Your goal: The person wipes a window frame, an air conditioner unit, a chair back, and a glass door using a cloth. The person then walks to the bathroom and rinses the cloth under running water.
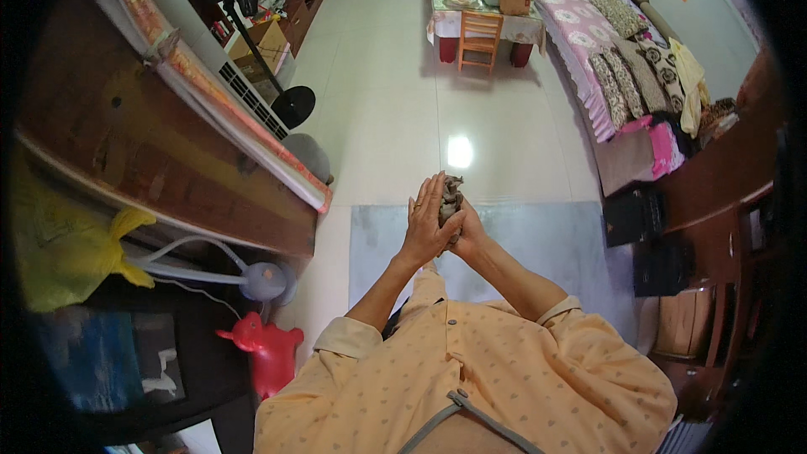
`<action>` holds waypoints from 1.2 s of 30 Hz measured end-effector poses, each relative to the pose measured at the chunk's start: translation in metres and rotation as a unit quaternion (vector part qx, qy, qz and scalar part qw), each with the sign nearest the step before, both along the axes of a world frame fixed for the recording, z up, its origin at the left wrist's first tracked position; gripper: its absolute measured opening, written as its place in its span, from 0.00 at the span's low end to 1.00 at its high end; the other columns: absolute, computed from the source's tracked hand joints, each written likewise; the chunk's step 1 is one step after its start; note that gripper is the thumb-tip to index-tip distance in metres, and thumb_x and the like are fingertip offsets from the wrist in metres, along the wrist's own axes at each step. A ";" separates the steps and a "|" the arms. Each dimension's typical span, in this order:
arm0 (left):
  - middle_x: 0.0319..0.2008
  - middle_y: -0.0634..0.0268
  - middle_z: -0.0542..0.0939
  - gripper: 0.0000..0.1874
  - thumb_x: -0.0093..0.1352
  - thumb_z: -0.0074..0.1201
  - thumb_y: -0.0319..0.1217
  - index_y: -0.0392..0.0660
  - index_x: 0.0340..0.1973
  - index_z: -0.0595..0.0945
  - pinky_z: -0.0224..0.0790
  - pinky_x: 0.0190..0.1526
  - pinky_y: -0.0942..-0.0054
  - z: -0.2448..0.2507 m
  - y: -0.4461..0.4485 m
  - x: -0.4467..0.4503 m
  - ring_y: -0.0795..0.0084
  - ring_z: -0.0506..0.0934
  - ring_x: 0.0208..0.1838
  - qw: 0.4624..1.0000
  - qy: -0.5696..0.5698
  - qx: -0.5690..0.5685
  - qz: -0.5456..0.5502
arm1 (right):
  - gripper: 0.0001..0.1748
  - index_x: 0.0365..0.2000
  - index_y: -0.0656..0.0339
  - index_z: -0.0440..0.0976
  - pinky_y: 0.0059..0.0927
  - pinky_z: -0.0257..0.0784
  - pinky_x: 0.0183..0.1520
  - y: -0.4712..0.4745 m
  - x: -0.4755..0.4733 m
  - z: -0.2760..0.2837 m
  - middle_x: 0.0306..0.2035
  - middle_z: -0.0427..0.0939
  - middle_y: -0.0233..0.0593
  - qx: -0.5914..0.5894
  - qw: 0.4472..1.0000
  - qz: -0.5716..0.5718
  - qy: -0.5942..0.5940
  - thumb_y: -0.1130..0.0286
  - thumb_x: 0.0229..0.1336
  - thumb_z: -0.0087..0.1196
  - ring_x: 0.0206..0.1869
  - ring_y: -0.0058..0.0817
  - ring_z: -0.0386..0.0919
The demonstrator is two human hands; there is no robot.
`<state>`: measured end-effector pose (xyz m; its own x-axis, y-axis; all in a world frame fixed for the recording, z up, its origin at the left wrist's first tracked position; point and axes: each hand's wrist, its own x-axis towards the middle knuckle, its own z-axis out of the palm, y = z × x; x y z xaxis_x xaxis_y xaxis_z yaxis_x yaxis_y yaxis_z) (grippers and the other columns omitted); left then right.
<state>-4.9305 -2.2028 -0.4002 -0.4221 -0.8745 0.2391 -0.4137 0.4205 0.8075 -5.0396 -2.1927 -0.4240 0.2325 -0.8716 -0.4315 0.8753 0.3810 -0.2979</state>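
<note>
A crumpled, wet-looking grey-brown cloth [451, 197] is pressed between my two hands in front of my chest. My left hand [430, 222] lies flat along its left side, fingers pointing away from me and a ring on one finger. From the right, my right hand [470, 230] holds the cloth's other side; its fingers are mostly hidden behind the bundle and my left hand. The upper end of the cloth sticks out past my fingertips. Below my hands is a grey-blue mat [536, 252] on the tiled floor.
Ahead stand a small wooden chair [480, 41] and a cloth-covered table [441, 3]. A long sofa [567, 31] with cushions runs along the right. To the left are a black fan stand [293, 106], a wooden cabinet or door panel [189, 157] and a red inflatable animal [274, 353]. Black boxes [633, 217] sit right.
</note>
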 end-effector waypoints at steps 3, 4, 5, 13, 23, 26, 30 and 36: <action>0.68 0.52 0.55 0.40 0.68 0.45 0.51 0.46 0.69 0.51 0.32 0.67 0.47 0.003 -0.078 -0.009 0.53 0.50 0.72 0.999 0.034 0.022 -0.014 | 0.21 0.53 0.54 0.67 0.36 0.74 0.52 -0.082 -0.015 0.002 0.49 0.75 0.36 -0.027 0.999 -0.021 0.014 0.55 0.68 0.34 0.50 0.29 0.75; 0.68 0.52 0.54 0.40 0.68 0.45 0.51 0.45 0.68 0.51 0.31 0.68 0.48 0.008 -0.105 -0.012 0.54 0.49 0.72 0.999 0.044 0.024 -0.014 | 0.20 0.52 0.55 0.67 0.36 0.74 0.52 -0.110 -0.022 0.003 0.49 0.75 0.36 -0.045 0.999 -0.027 0.000 0.57 0.69 0.34 0.50 0.30 0.75; 0.69 0.52 0.54 0.40 0.68 0.45 0.51 0.45 0.68 0.51 0.30 0.68 0.48 0.014 -0.132 -0.014 0.55 0.48 0.73 0.998 0.053 0.026 -0.014 | 0.20 0.52 0.56 0.67 0.36 0.74 0.51 -0.138 -0.032 0.006 0.49 0.75 0.36 -0.067 0.997 -0.031 -0.012 0.57 0.69 0.34 0.49 0.30 0.75; 0.71 0.59 0.47 0.36 0.72 0.35 0.53 0.51 0.70 0.47 0.43 0.68 0.62 0.034 -0.323 -0.026 0.63 0.51 0.71 0.741 0.438 0.508 -0.021 | 0.17 0.48 0.62 0.69 0.30 0.70 0.50 -0.317 -0.073 0.081 0.47 0.72 0.39 -0.272 0.865 -0.201 0.371 0.70 0.58 0.49 0.49 0.32 0.73; 0.55 0.65 0.74 0.22 0.70 0.44 0.48 0.51 0.54 0.74 0.66 0.58 0.63 -0.001 -0.560 -0.094 0.66 0.72 0.57 0.420 0.737 0.523 -0.082 | 0.45 0.64 0.60 0.51 0.52 0.43 0.68 -0.556 -0.110 0.068 0.66 0.53 0.50 -0.527 0.387 0.048 0.755 0.59 0.49 0.60 0.67 0.46 0.52; 0.54 0.61 0.75 0.21 0.70 0.44 0.45 0.49 0.53 0.74 0.64 0.59 0.58 -0.004 -0.635 -0.109 0.62 0.72 0.58 0.431 0.755 0.481 -0.110 | 0.47 0.65 0.62 0.48 0.49 0.38 0.70 -0.637 -0.138 0.083 0.67 0.49 0.51 -0.532 0.524 0.099 0.657 0.56 0.52 0.59 0.70 0.43 0.46; 0.57 0.54 0.71 0.26 0.70 0.42 0.46 0.45 0.58 0.70 0.60 0.60 0.49 0.041 -0.724 -0.122 0.54 0.70 0.59 0.521 0.744 0.417 -0.031 | 0.34 0.65 0.58 0.48 0.34 0.47 0.67 -0.741 -0.161 0.099 0.61 0.63 0.42 -0.333 0.868 -0.124 0.348 0.57 0.64 0.44 0.66 0.31 0.57; 0.55 0.57 0.73 0.32 0.63 0.57 0.41 0.42 0.60 0.67 0.67 0.55 0.64 0.051 -0.847 -0.136 0.60 0.74 0.55 0.873 0.440 0.166 0.129 | 0.34 0.65 0.39 0.51 0.51 0.62 0.59 -0.853 -0.152 0.051 0.62 0.58 0.38 -0.132 0.984 0.056 0.107 0.43 0.62 0.42 0.62 0.39 0.61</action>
